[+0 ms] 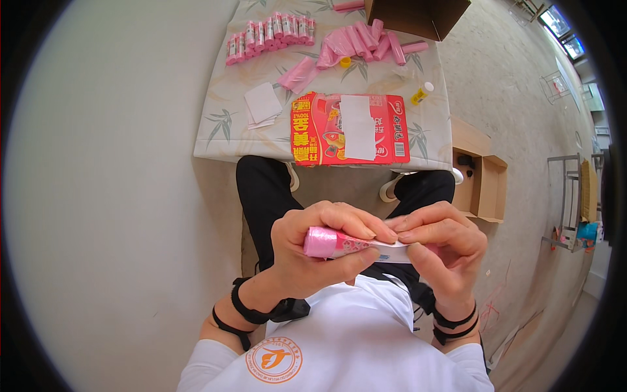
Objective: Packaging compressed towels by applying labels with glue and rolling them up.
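Note:
In front of my chest, my left hand (294,235) is closed around a roll of pink plastic bags (320,242), its fingers on top and thumb below. A printed paper label (393,252), pink at one end and white at the other, lies along the roll and runs to the right. My right hand (450,238) pinches the white end of that label between thumb and fingers. The fingertips of both hands almost meet over the paper. How far the label goes round the roll is hidden by my fingers.
Ahead, a table (215,140) bears a red printed packaging sheet (313,130) with a white paper strip (358,127), white papers (263,103), a glue bottle (422,93), labelled rolls (277,29), loose pink rolls (395,47) and a cardboard box (418,16). An open carton (491,189) sits right.

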Demonstrator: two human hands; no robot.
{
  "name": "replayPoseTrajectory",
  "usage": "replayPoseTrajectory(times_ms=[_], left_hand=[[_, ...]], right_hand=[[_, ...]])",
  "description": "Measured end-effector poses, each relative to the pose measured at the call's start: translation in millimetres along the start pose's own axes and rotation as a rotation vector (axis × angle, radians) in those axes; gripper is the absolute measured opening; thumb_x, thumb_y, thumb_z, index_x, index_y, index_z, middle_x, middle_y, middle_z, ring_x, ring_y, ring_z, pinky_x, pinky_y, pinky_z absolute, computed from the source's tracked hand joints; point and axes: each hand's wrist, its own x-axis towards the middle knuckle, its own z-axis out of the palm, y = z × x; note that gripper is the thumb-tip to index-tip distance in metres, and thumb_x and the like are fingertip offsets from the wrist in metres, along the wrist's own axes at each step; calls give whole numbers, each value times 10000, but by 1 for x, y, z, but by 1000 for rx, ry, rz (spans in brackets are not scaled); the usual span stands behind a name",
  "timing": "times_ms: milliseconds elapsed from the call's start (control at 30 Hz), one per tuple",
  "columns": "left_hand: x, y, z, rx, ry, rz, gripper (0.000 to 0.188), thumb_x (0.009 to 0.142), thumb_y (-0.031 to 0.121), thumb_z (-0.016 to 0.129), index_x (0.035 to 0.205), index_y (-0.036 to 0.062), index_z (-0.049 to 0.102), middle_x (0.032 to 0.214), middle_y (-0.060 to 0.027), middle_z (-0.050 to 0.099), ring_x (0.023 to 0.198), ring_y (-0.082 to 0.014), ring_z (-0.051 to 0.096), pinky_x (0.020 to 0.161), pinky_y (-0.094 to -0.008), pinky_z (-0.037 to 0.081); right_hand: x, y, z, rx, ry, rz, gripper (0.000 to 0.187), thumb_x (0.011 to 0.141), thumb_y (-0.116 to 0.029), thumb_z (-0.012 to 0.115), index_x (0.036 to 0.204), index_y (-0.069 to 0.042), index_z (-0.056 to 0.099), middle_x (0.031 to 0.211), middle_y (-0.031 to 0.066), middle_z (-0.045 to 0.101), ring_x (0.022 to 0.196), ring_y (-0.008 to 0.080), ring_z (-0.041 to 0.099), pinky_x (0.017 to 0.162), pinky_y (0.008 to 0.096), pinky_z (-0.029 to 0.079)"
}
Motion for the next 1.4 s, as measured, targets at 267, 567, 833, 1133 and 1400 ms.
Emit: replayPoseTrajectory(times_ms=[267,567,833,1133,1400], left_hand=[[2,5,-1,-19,5,-30,207,749,-109,641,907,-25,539,925,-275,639,520,-127,618,422,-211,511],[-4,5,1,-90,83,-58,267,761,-111,667,1017,-49,620,993,-192,677,606,-82,622,473,-190,496],[-3,4,-3,-91,30,-36,279,754,-134,637,1007,-25,594,1005,-269,635,778,-215,681,484,-234,561],[-4,4,-3,-106,40,-22,282,754,-139,639,1003,-14,598,1015,-276,633,729,-205,682,480,-234,558],[-6,4,-4,-253,164,-31,185,800,-130,569,935,-5,593,977,-264,647,558,-108,612,442,-214,512]], right_hand=[[13,-18,-8,-369,-95,-192,165,682,27,763,823,-13,686,829,122,672,724,192,687,564,240,521],[15,-16,1,-552,-94,-355,162,674,14,770,797,-14,668,826,108,686,577,139,621,481,218,477],[12,-10,1,-546,-43,-386,161,690,49,748,806,-4,649,846,128,693,570,119,608,465,206,453],[12,-10,3,-529,-38,-376,159,697,60,739,811,3,645,837,133,689,605,134,633,486,212,477],[6,0,-6,-160,-86,-147,512,671,-117,838,1092,23,583,1078,166,647,910,210,654,765,298,532]])
